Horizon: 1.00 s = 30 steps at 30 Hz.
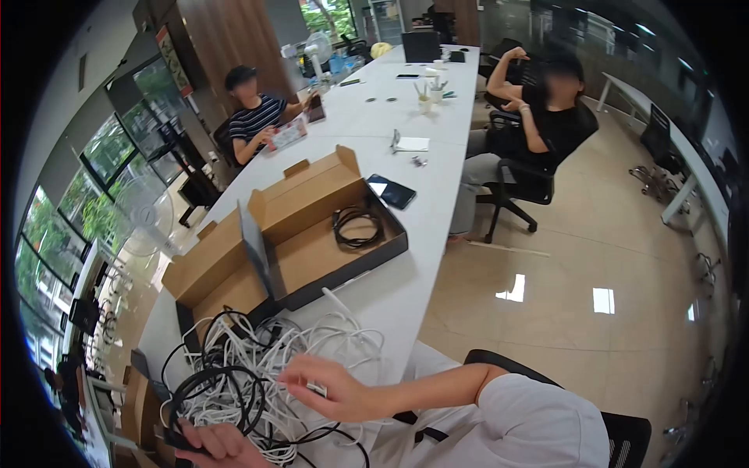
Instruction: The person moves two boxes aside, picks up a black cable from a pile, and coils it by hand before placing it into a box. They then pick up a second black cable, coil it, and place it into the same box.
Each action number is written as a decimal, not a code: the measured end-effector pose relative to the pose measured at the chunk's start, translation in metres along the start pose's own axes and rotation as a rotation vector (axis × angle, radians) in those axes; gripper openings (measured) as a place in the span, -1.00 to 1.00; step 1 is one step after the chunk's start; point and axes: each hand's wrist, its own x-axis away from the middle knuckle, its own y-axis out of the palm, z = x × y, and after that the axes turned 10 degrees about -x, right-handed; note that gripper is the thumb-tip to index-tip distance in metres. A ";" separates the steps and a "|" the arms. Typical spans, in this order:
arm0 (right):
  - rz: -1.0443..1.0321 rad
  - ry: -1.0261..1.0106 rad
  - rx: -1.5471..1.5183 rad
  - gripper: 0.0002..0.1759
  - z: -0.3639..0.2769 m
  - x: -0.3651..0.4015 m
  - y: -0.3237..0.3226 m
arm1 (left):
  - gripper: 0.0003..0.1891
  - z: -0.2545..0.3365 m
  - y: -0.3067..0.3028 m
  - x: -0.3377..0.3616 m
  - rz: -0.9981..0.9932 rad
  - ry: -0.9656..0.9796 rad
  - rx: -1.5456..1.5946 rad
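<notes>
At the bottom left, my left hand (217,443) is closed around a coiled black cable (253,402), whose loops rise above the fingers. My right hand (331,388) is over the cable pile, its fingers curled together toward the thumb; whether anything is pinched there is too small to see. Beneath and around both hands spreads a tangled heap of white cables (292,343) with some black ones mixed in. Just beyond the heap are two open cardboard boxes with dark outsides. The farther box (312,265) contains a coiled black cable (359,228); the nearer box (211,292) is partly covered by cables.
Behind the farther box lies a dark phone-like device (392,191) on the long white table (382,300). A white notepad (412,144) sits farther along. One person (253,117) sits at left holding a box; another person (538,117) sits on a chair at right.
</notes>
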 end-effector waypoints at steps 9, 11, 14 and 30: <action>-0.074 0.754 -0.987 -0.60 0.025 -0.007 0.040 | -0.74 -0.011 0.006 0.005 -0.060 0.230 0.006; 0.035 0.653 -1.266 -0.58 0.012 -0.021 0.027 | -0.75 -0.011 0.009 0.005 -0.040 0.248 0.006; 0.215 0.468 -1.420 -0.63 0.007 -0.031 0.010 | -0.76 -0.009 0.010 0.000 -0.025 0.174 0.065; 0.107 0.029 -0.589 -0.53 -0.006 -0.063 0.000 | -0.61 0.037 0.000 -0.002 0.102 0.226 0.085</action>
